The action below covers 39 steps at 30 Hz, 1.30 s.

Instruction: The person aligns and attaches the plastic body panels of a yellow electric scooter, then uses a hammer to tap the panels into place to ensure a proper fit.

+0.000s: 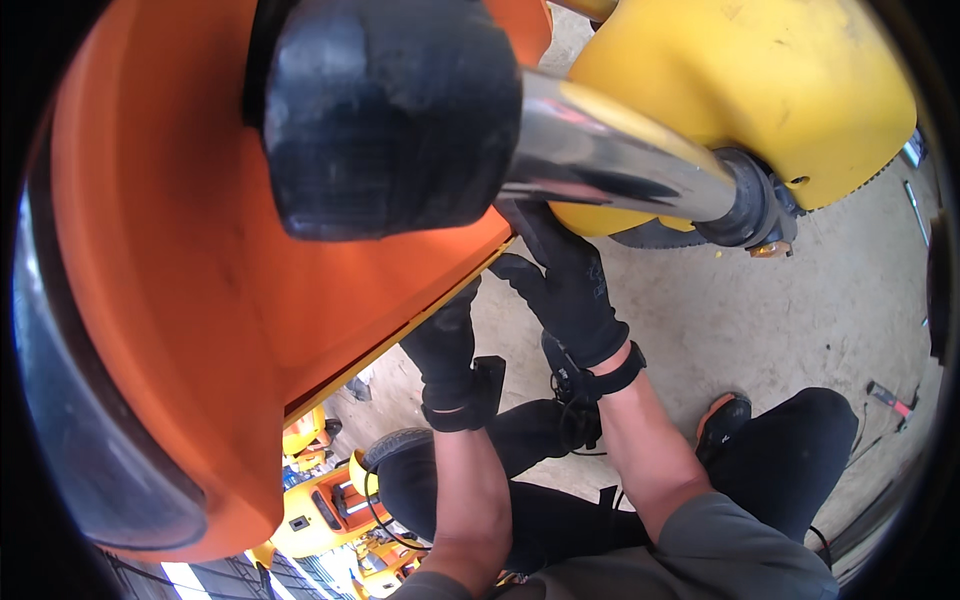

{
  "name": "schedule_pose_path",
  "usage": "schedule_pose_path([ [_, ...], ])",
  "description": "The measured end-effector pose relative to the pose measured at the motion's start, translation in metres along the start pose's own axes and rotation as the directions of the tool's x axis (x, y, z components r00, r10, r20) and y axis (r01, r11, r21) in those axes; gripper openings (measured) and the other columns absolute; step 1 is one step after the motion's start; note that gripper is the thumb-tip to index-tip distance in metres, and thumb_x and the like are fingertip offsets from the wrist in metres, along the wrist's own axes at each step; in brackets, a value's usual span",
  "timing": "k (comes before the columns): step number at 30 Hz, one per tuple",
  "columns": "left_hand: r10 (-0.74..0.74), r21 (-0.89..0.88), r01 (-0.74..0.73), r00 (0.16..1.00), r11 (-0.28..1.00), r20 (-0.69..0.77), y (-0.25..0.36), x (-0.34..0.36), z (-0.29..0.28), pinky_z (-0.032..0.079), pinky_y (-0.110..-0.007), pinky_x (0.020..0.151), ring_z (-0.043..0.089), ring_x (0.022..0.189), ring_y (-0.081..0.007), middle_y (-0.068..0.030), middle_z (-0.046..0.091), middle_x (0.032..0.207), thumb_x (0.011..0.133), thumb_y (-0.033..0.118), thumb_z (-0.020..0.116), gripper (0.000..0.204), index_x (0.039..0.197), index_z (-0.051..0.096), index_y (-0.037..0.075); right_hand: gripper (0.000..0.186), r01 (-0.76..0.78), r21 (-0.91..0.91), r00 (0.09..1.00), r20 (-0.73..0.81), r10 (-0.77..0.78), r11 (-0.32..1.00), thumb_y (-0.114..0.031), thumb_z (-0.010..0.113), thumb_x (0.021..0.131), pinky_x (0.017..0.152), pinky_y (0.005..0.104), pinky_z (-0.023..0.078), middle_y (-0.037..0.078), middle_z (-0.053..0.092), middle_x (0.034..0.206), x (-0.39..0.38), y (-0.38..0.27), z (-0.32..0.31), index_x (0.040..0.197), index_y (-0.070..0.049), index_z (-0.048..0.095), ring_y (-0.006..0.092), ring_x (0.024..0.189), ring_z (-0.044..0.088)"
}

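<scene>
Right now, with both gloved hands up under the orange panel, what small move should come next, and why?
Probably pause and lean aside to see the spot. The left hand reaches under the orange panel, its fingers hidden; the right hand reaches up below the chrome bar, and the bar's black grip blocks the view.

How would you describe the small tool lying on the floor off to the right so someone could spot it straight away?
Start from the big yellow machine body at the top right, then follow the bare concrete floor down toward the right edge. Beyond the person's dark-trousered knee lies a short hand tool. It alone has a red handle; the other bits nearby are plain grey metal.
</scene>
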<state>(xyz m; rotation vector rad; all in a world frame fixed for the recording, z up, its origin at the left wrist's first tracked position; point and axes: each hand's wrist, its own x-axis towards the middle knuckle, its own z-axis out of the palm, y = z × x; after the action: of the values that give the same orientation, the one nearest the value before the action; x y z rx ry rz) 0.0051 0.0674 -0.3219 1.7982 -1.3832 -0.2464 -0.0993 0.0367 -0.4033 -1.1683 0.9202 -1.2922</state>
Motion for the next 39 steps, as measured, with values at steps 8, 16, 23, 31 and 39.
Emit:
schedule_pose_path([
  [8, 0.099, 0.146, -0.099, 0.995, 0.984, 0.011, -0.03, -0.006, -0.005, 0.042, -0.024, 0.065, 0.049, 0.071, -0.0091, -0.0008, 0.055, 0.082, 0.092, 0.021, 0.064, 0.022, 0.093, 0.058, 0.0, 0.039, -0.082, -0.04, 0.995, -0.061, 0.079, 0.996, -0.019, 0.075, 0.078, 0.082, 0.0363, 0.049, 0.016, 0.066, 0.1, -0.009, 0.014, 0.01, 0.109, 0.0, 0.061, 0.0307, 0.094, 0.063],
  [16, 0.09, 0.164, -0.072, 0.99, 0.984, -0.104, -0.037, -0.012, -0.001, 0.036, -0.024, 0.057, 0.043, 0.061, -0.0072, 0.002, 0.051, 0.069, 0.09, 0.01, 0.061, 0.012, 0.084, 0.06, 0.001, 0.024, -0.055, -0.214, 0.97, -0.242, 0.001, 0.975, -0.013, 0.07, 0.079, 0.08, 0.045, 0.047, 0.015, 0.065, 0.094, -0.024, 0.036, 0.035, 0.1, -0.004, 0.065, 0.0345, 0.09, 0.062],
  [23, 0.036, 0.076, -0.028, 0.994, 0.997, -0.101, -0.027, -0.009, 0.005, 0.031, -0.022, 0.051, 0.04, 0.055, -0.0057, 0.0031, 0.047, 0.06, 0.091, 0.014, 0.061, 0.018, 0.079, 0.059, 0.002, 0.042, -0.254, 0.329, 0.9, -0.265, 0.347, 0.91, -0.019, 0.083, 0.072, 0.069, 0.0315, 0.049, 0.007, 0.06, 0.08, -0.022, 0.013, 0.043, 0.102, -0.002, 0.06, 0.0197, 0.078, 0.059],
  [31, -0.021, 0.067, 0.027, 0.997, 0.997, -0.077, -0.018, -0.001, 0.007, 0.029, -0.024, 0.053, 0.038, 0.055, -0.0051, 0.0037, 0.047, 0.062, 0.091, 0.027, 0.065, 0.028, 0.079, 0.059, 0.002, 0.052, -0.361, 0.891, 0.802, 0.447, 0.396, -0.275, -0.046, 0.048, 0.095, 0.105, 0.0442, 0.041, 0.013, 0.057, 0.125, -0.037, 0.062, 0.063, 0.128, -0.005, 0.052, 0.0266, 0.116, 0.055],
  [39, 0.096, 0.108, -0.091, 0.994, 0.99, -0.043, -0.03, -0.001, 0.007, 0.036, -0.025, 0.055, 0.046, 0.058, -0.0086, 0.0001, 0.054, 0.065, 0.092, 0.029, 0.063, 0.03, 0.086, 0.061, 0.0, 0.065, -0.3, 0.873, 0.892, 0.4, 0.212, -0.385, -0.051, 0.056, 0.089, 0.105, 0.042, 0.036, 0.009, 0.051, 0.137, -0.015, 0.042, 0.074, 0.137, -0.009, 0.045, 0.0245, 0.126, 0.045],
])
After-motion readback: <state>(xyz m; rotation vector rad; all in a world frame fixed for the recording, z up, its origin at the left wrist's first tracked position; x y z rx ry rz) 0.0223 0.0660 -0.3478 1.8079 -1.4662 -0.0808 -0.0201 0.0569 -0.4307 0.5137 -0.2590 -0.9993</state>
